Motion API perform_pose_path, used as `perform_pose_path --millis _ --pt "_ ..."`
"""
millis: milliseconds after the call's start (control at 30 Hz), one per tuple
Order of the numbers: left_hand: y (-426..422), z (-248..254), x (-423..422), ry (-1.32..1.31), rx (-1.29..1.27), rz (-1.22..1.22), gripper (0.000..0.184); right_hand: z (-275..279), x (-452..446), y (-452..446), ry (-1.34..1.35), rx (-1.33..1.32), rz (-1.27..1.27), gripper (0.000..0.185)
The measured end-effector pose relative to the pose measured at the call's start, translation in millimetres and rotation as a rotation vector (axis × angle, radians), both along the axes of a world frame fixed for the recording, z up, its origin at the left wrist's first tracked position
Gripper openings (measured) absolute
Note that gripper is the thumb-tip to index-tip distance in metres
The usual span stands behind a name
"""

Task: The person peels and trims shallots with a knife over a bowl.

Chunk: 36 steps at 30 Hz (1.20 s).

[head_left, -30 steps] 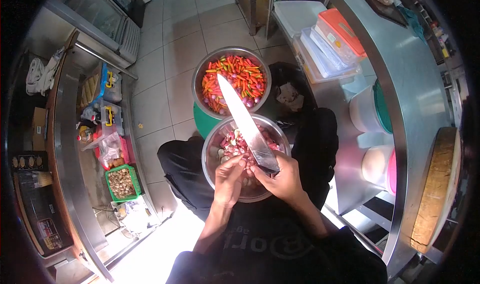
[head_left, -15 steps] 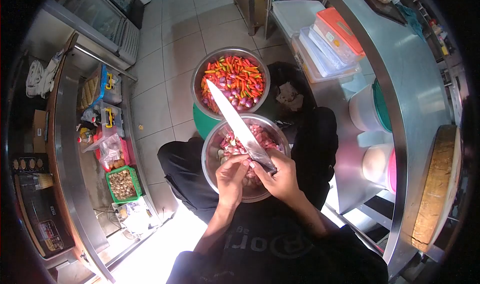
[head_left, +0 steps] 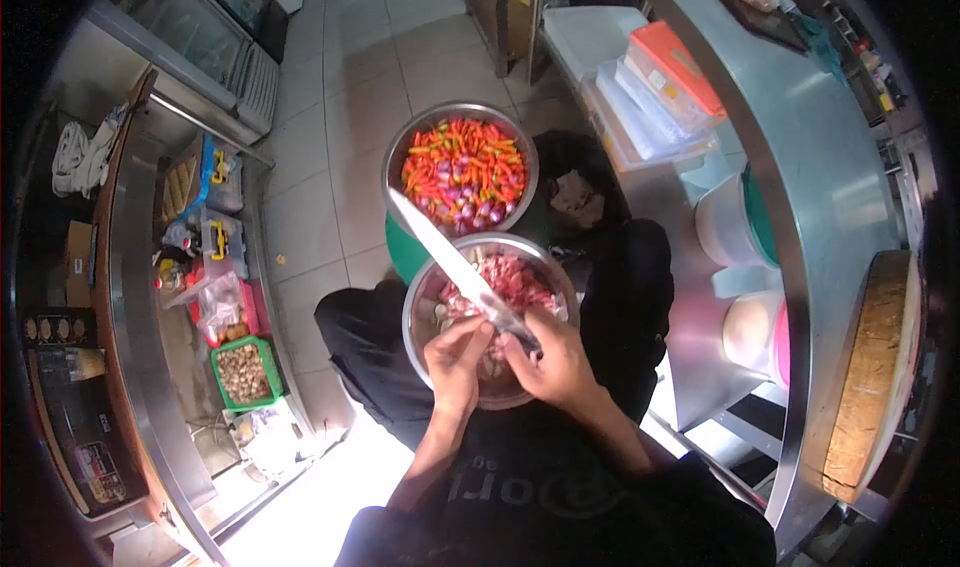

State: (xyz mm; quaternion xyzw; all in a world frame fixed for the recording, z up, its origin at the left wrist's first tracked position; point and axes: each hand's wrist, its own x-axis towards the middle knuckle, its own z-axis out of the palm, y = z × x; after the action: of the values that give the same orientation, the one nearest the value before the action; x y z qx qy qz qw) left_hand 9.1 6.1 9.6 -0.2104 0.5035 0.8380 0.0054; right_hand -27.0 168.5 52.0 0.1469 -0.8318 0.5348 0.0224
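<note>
Overlapping chilli bowl point(head_left: 397, 152) and nearer bowl point(head_left: 416, 312): knife point(head_left: 445, 259) gripped in right hand point(head_left: 556, 359), left hand point(head_left: 456, 363) pinched, contents unclear

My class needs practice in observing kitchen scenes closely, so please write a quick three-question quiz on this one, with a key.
1. Which hand grips the knife, left or right?
2. True or false: the chillies lie in the nearer bowl.
3. Fill in: at right, the nearer round tub has a ____ lid.

Key:
1. The right hand.
2. False: the chillies lie in the farther metal bowl.
3. Pink.
</note>
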Motion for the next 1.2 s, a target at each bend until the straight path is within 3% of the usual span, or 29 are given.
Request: perform_pose_path --millis 67,133,467,533,600,667,800,900,1133,1200 --pt "1.6 -4.7 -3.0 0.007 -0.161 0.020 0.014 -5.3 2.4 3.2 -0.160 0.023 0.042 0.019" --pt "0.4 -6.0 -2.6 0.007 -0.247 -0.014 0.016 -11.5 3.3 0.6 -0.100 -0.017 0.016 0.020" --pt "0.7 -17.6 -12.6 0.163 -0.073 0.034 0.016 -8.9 2.5 0.2 0.008 -0.020 0.020 0.022" --pt "1.1 0.0 -11.0 0.115 -0.033 0.013 0.015 -2.7 3.1 0.7 0.012 -0.081 0.006 0.021" --pt "-2.5 -7.8 -11.9 0.174 0.002 -0.032 0.010 -1.4 7.7 4.5 -0.157 0.004 0.043 0.025" --pt "-1.3 12.6 -6.7 0.080 -0.013 -0.098 0.011 -14.2 6.1 -2.8 0.180 -0.011 -0.072 0.029" --pt "6.1 33.3 -7.9 0.084 -0.093 -0.082 0.013 -1.1 5.4 0.7 -0.100 -0.078 -0.030 0.025" --pt "5.1 37.8 -8.2 0.069 -0.095 -0.117 0.013 -4.5 5.2 1.0 0.137 0.049 -0.101 0.025" --pt "6.8 28.6 -7.4 0.043 -0.053 -0.104 0.013 -6.8 4.9 0.0 0.071 -0.046 -0.143 0.025" --pt "7.3 24.7 -5.8 0.057 -0.044 -0.076 0.012 4.0 2.8 -0.1 0.176 -0.112 -0.174 0.025"
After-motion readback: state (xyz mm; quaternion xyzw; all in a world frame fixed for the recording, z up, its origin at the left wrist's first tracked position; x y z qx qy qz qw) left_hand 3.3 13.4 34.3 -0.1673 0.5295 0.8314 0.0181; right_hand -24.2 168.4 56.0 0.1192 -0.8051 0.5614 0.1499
